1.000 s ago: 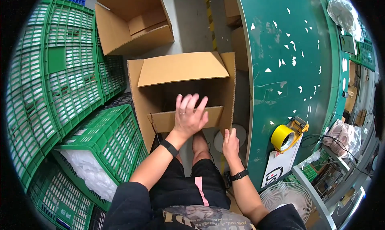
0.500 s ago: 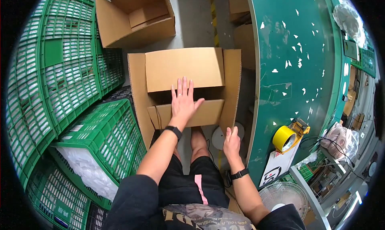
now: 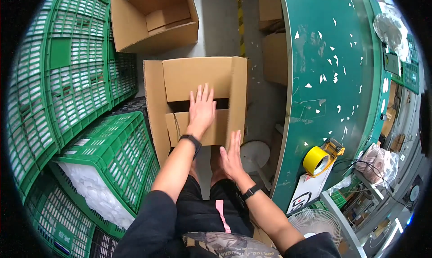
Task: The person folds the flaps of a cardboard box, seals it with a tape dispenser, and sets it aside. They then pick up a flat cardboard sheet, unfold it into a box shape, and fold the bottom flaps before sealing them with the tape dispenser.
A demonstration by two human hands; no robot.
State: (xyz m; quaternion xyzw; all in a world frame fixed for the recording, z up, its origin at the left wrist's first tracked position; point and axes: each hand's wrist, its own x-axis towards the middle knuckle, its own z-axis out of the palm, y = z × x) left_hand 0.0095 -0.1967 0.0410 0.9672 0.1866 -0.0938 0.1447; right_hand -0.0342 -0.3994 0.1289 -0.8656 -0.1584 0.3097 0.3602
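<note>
Head view: since the earlier frame the left hand (image 3: pixel 201 110) has slid flat, fingers spread, onto the near flap of the brown cardboard box (image 3: pixel 198 80), while the right hand (image 3: pixel 231 155), open and holding nothing, has risen to the box's right flap. Stacked green plastic crates (image 3: pixel 67 78) stand left of the hands; right of them runs a green worktable (image 3: pixel 328 55) bearing a yellow tape dispenser (image 3: pixel 320 158).

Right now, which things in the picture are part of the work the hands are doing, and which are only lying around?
In use:
- cardboard box, flaps being folded shut
- left hand, flat on the near flap
- right hand, at the right side flap

Lying about:
- yellow tape dispenser on the green table
- open empty carton
- green crates
- small fan
</note>
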